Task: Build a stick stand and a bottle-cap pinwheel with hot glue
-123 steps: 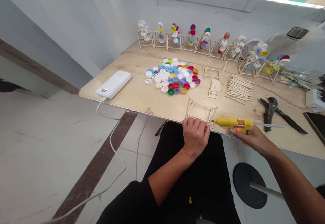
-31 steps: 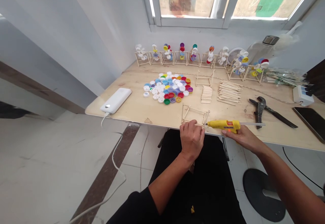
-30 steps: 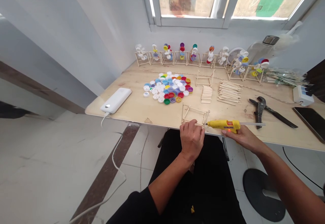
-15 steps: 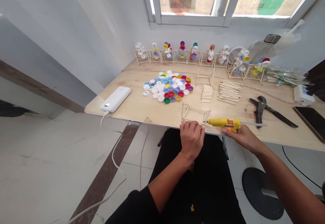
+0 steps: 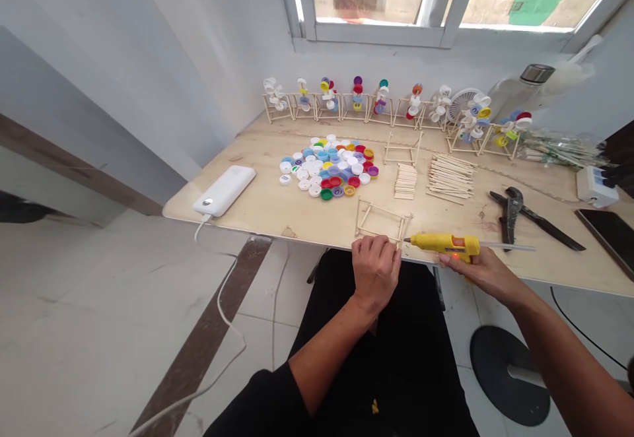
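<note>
At the table's front edge my left hand (image 5: 376, 270) is closed on the near side of a small wooden stick frame (image 5: 380, 210). The fingers hide that side of the frame. My right hand (image 5: 488, 273) grips a yellow hot glue gun (image 5: 443, 244) with a red light glowing on it. Its nozzle points left, close to the frame's right corner, and a clear glue stick (image 5: 515, 247) sticks out of its back. Beyond the frame lie a pile of short sticks (image 5: 405, 181) and a pile of longer sticks (image 5: 450, 177).
Colourful bottle caps (image 5: 329, 168) are heaped mid-table. Another stick frame (image 5: 402, 149) stands behind the piles. Along the wall is a row of cap wheels on stick stands (image 5: 357, 103). Black pliers (image 5: 512, 216) and a phone (image 5: 607, 239) lie right, a white power bank (image 5: 225, 191) left.
The glue gun in my right hand has moved slightly right, its nozzle drawing a little away from the frame's corner. My left hand keeps its hold on the frame.
</note>
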A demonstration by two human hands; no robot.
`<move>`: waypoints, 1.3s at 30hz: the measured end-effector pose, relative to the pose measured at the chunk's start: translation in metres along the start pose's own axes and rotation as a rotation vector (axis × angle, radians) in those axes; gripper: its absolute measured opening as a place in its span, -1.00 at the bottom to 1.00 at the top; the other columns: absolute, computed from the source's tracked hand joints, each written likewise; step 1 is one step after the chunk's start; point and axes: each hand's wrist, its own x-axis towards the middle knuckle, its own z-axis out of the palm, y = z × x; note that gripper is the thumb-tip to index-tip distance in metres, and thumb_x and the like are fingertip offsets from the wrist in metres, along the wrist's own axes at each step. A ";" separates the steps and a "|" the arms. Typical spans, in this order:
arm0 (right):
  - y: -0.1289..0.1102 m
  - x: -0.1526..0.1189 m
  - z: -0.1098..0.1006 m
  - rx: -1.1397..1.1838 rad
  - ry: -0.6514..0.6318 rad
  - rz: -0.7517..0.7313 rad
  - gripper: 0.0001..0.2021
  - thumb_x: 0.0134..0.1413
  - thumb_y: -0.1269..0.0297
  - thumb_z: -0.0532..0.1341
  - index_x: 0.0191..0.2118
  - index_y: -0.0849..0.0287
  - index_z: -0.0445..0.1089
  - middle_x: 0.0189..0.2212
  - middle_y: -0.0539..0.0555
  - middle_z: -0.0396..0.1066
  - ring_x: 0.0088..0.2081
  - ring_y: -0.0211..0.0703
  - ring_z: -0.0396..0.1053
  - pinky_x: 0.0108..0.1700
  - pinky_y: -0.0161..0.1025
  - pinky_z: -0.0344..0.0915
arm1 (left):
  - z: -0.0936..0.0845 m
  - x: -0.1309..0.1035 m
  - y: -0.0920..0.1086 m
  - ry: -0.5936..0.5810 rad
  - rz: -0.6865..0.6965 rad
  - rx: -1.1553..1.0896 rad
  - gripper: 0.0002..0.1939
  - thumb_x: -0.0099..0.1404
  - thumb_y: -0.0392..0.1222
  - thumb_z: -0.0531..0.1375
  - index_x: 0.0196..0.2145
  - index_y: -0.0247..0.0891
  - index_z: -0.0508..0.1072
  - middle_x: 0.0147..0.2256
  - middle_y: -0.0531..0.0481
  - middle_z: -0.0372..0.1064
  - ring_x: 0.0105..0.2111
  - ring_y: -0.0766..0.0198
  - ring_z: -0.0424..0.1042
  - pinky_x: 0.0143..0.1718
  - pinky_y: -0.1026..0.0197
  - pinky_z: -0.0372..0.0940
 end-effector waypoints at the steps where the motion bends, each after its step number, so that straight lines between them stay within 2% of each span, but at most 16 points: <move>1: 0.000 0.000 0.000 0.002 -0.006 0.006 -0.45 -0.10 -0.07 0.26 -0.01 0.15 0.40 -0.07 0.11 0.44 -0.04 0.12 0.35 0.00 -0.06 0.30 | 0.000 0.000 0.000 -0.001 0.000 -0.001 -0.94 0.19 -0.26 0.17 -0.44 -0.21 0.35 -0.36 -0.01 0.38 -0.31 0.21 0.28 -0.25 0.09 0.08; 5: -0.004 0.001 -0.001 -0.017 -0.028 0.024 -0.45 -0.07 -0.07 0.24 0.00 0.16 0.38 -0.07 0.12 0.44 -0.02 0.12 0.33 0.01 -0.04 0.28 | 0.000 0.000 0.000 0.001 -0.002 -0.013 -0.93 0.20 -0.26 0.16 -0.45 -0.22 0.34 -0.35 0.00 0.40 -0.31 0.22 0.29 -0.25 0.09 0.08; 10: -0.012 0.002 -0.001 -0.035 -0.017 0.040 -0.42 -0.13 -0.12 0.25 -0.04 0.19 0.41 -0.18 0.16 0.48 -0.13 0.12 0.38 -0.07 -0.01 0.33 | 0.001 0.000 0.000 0.006 -0.021 -0.024 -0.92 0.21 -0.25 0.16 -0.46 -0.21 0.36 -0.32 -0.03 0.41 -0.30 0.20 0.30 -0.23 0.08 0.08; 12: -0.014 0.003 -0.002 -0.027 -0.016 0.055 -0.43 -0.15 -0.13 0.26 -0.09 0.20 0.42 -0.25 0.16 0.49 -0.20 0.08 0.40 -0.15 -0.06 0.36 | 0.002 0.000 -0.001 -0.002 -0.026 -0.025 -0.92 0.21 -0.25 0.15 -0.45 -0.21 0.37 -0.31 -0.04 0.41 -0.29 0.19 0.30 -0.23 0.08 0.08; 15: -0.015 0.006 -0.005 -0.049 -0.006 0.093 -0.53 -0.19 -0.13 0.27 -0.27 0.19 0.45 -0.47 0.09 0.45 -0.40 -0.08 0.37 -0.36 -0.18 0.35 | 0.001 0.000 -0.001 -0.005 -0.029 -0.030 -0.92 0.21 -0.25 0.16 -0.45 -0.20 0.37 -0.31 -0.03 0.41 -0.29 0.19 0.30 -0.22 0.08 0.07; 17: -0.014 0.008 -0.007 -0.078 -0.008 0.108 -0.58 -0.19 -0.13 0.27 -0.40 0.18 0.43 -0.58 0.02 0.36 -0.52 -0.19 0.29 -0.49 -0.26 0.27 | 0.001 0.000 -0.001 0.001 -0.029 -0.034 -0.93 0.21 -0.25 0.16 -0.45 -0.20 0.37 -0.31 -0.02 0.41 -0.29 0.20 0.30 -0.23 0.08 0.07; 20: -0.011 0.011 -0.011 -0.103 -0.050 0.134 -0.60 -0.16 -0.11 0.26 -0.47 0.19 0.38 -0.63 -0.03 0.26 -0.58 -0.30 0.17 -0.58 -0.34 0.13 | 0.000 0.001 -0.001 0.006 -0.026 -0.037 -0.92 0.21 -0.25 0.15 -0.45 -0.20 0.36 -0.31 -0.02 0.41 -0.29 0.20 0.30 -0.23 0.09 0.07; 27: -0.012 0.016 -0.014 -0.082 -0.106 0.157 -0.64 -0.11 -0.06 0.26 -0.47 0.20 0.35 -0.59 -0.04 0.24 -0.57 -0.34 0.13 -0.57 -0.37 0.07 | 0.000 0.001 -0.001 0.004 -0.030 -0.048 -0.91 0.22 -0.25 0.15 -0.45 -0.21 0.36 -0.30 -0.02 0.41 -0.29 0.22 0.30 -0.23 0.09 0.07; 39: -0.020 0.015 -0.012 -0.100 -0.083 0.176 -0.60 -0.20 -0.10 0.29 -0.51 0.18 0.29 -0.63 -0.06 0.17 -0.57 -0.33 0.09 -0.57 -0.36 0.05 | 0.002 0.000 -0.002 0.023 -0.031 -0.065 -0.92 0.21 -0.25 0.15 -0.44 -0.23 0.38 -0.29 -0.02 0.42 -0.28 0.22 0.30 -0.22 0.09 0.08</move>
